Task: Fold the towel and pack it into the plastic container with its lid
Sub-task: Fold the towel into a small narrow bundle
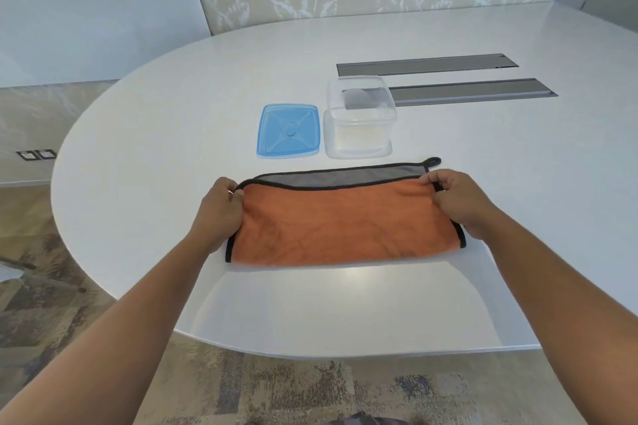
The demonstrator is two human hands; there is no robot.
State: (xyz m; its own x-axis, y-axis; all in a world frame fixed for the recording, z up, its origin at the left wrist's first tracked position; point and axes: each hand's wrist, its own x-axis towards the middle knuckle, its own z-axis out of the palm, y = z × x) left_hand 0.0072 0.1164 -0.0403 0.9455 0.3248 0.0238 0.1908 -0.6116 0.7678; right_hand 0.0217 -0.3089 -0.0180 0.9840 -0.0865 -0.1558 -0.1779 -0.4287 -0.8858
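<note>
An orange towel (341,224) with a grey reverse side and black trim lies folded in half on the white table (172,134). A strip of the grey side and a black hanging loop show along its far edge. My left hand (222,209) pinches the top layer's far left corner. My right hand (459,200) pinches the far right corner. Beyond the towel stands the clear plastic container (359,121), upright and empty. Its blue lid (288,131) lies flat on the table just left of it.
Two long grey cable hatches (476,64) are set into the table behind and right of the container. The table's curved front edge runs close under my forearms, with patterned carpet (310,390) below. A patterned wall panel stands at the back.
</note>
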